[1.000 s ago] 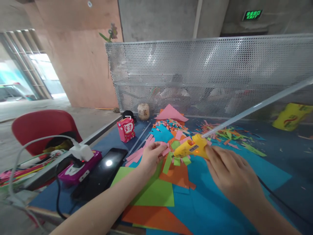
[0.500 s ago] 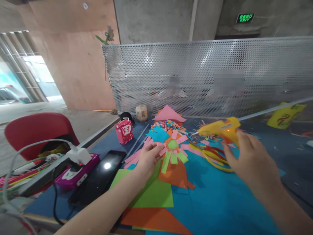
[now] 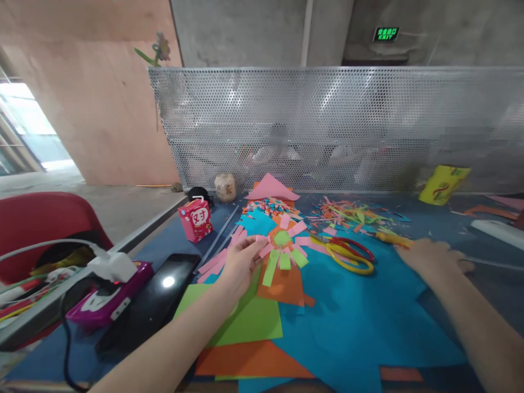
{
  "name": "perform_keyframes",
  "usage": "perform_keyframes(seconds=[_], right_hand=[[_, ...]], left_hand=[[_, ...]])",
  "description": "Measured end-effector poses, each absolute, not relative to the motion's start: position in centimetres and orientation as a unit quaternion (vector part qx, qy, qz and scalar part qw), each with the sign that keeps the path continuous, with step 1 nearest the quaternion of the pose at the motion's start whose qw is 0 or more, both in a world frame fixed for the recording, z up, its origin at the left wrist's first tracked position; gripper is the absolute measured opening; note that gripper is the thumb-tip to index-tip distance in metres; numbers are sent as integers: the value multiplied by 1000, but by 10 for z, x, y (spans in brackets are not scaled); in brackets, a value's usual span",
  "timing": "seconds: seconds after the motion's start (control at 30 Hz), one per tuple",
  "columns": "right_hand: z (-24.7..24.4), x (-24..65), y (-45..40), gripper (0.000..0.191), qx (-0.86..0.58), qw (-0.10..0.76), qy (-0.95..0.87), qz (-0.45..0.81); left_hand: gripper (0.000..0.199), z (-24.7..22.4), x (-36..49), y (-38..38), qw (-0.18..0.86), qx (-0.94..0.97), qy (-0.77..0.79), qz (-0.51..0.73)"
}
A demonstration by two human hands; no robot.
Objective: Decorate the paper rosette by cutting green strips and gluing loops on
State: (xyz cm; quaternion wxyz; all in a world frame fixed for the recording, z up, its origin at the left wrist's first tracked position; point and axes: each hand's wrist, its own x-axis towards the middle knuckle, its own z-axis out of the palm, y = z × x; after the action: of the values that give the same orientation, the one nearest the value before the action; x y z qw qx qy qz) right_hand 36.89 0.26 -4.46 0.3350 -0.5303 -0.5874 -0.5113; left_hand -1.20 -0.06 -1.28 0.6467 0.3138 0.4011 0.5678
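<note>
My left hand [image 3: 241,265] pinches a pink strip at the left side of a paper flower. This flower has a green centre [image 3: 281,238] ringed by pink and green strips, and orange paper [image 3: 282,286] lies below it. At the right, my right hand [image 3: 436,259] is low over the table, wrapped around a yellow hot glue gun [image 3: 393,239] whose nozzle points left. My palm hides most of the glue gun, and a glue stick juts out behind it. Between my hands lie scissors [image 3: 352,256] with red and yellow handles, on blue paper [image 3: 347,311].
Heaped paper scraps [image 3: 347,213] lie behind the scissors. A black phone [image 3: 164,295], a purple power strip [image 3: 110,297] with a white plug and a pink box [image 3: 196,219] stand left. A jar [image 3: 225,187] and a yellow pouch [image 3: 444,184] are near the perforated metal screen [image 3: 262,125].
My right hand has lowered the glue gun from above the scissors to the table at the right. My left hand keeps its pinch on the strip. The view has turned slightly right.
</note>
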Motion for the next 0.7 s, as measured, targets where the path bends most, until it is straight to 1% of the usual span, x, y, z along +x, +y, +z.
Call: perform_keyframes(seconds=[0.03, 0.07, 0.1, 0.17, 0.23, 0.27, 0.4, 0.47, 0.53, 0.57, 0.63, 0.67, 0.7], right_hand=[[-39, 354, -1, 61, -552, 332, -526, -555], [-33, 336, -5, 61, -572, 272, -557, -537], [-27, 316, -9, 58, -568, 216, -622, -493], [-16, 274, -17, 48, -526, 208, -683, -462], [-7, 233, -24, 49, -457, 190, -784, -373], [-4, 216, -27, 46, -433, 190, -808, -353], [0, 183, -30, 24, -350, 246, -847, -316], [-2, 183, -26, 21, -335, 277, -862, -261], [-4, 187, -22, 20, -343, 326, -860, -194], [-5, 190, -21, 17, -354, 360, -847, -164], [-5, 195, -19, 9, -403, 437, -799, -97], [-4, 197, -18, 10, -433, 473, -765, -57], [-3, 198, -18, 15, -462, 501, -732, -13]], left_hand=[[16, -12, -12, -1, 646, 313, 400, 570], [16, -11, -12, -2, 648, 311, 396, 571], [15, -10, -12, -3, 651, 309, 393, 571], [15, -11, -12, -3, 658, 305, 389, 568], [15, -14, -12, -1, 667, 304, 384, 561], [14, -16, -13, 0, 672, 304, 380, 558], [10, -20, -13, 2, 694, 307, 355, 546], [10, -17, -13, 2, 695, 297, 361, 546], [7, -13, -12, 1, 709, 287, 360, 534], [11, -10, -12, 0, 722, 288, 355, 519], [26, -6, -13, -2, 744, 321, 346, 473], [32, -4, -14, -4, 737, 359, 345, 457], [36, -2, -15, -6, 707, 410, 355, 453]])
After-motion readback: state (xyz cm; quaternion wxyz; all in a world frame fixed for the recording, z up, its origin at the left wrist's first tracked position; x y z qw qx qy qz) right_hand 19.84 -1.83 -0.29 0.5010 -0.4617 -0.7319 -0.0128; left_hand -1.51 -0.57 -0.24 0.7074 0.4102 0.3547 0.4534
